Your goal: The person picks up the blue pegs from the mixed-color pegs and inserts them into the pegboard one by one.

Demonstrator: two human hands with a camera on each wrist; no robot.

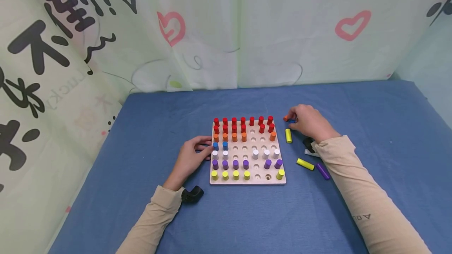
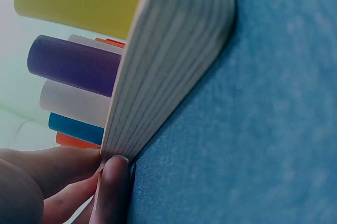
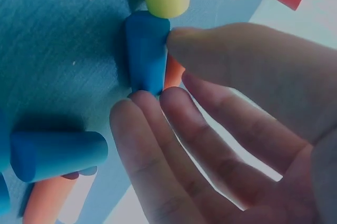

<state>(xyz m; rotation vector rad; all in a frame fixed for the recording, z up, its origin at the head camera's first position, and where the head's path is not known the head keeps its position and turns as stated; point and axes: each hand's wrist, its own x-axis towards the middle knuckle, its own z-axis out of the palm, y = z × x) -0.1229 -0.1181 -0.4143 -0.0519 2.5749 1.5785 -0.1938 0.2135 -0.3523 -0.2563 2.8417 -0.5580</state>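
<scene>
A light wooden pegboard (image 1: 248,184) carries rows of red, orange, blue, white, purple and yellow pegs, with several bare holes among them. My left hand (image 1: 192,156) grips its left edge; in the left wrist view the thumb (image 2: 115,182) presses the layered side. Right of the board, my right hand (image 1: 310,120) pinches a blue peg (image 3: 147,50) lying on the cloth. Its thumb touches the peg's side and its fingertips meet one end. An orange peg (image 3: 172,74) lies just behind, partly hidden. A yellow peg (image 1: 288,135) is close by.
Another yellow peg (image 1: 305,164) and a purple peg (image 1: 323,171) lie below the right wrist. The right wrist view also shows a second blue peg (image 3: 58,153) by an orange peg (image 3: 47,203). Blue cloth (image 1: 159,117) covers the table; a printed curtain (image 1: 282,50) hangs behind.
</scene>
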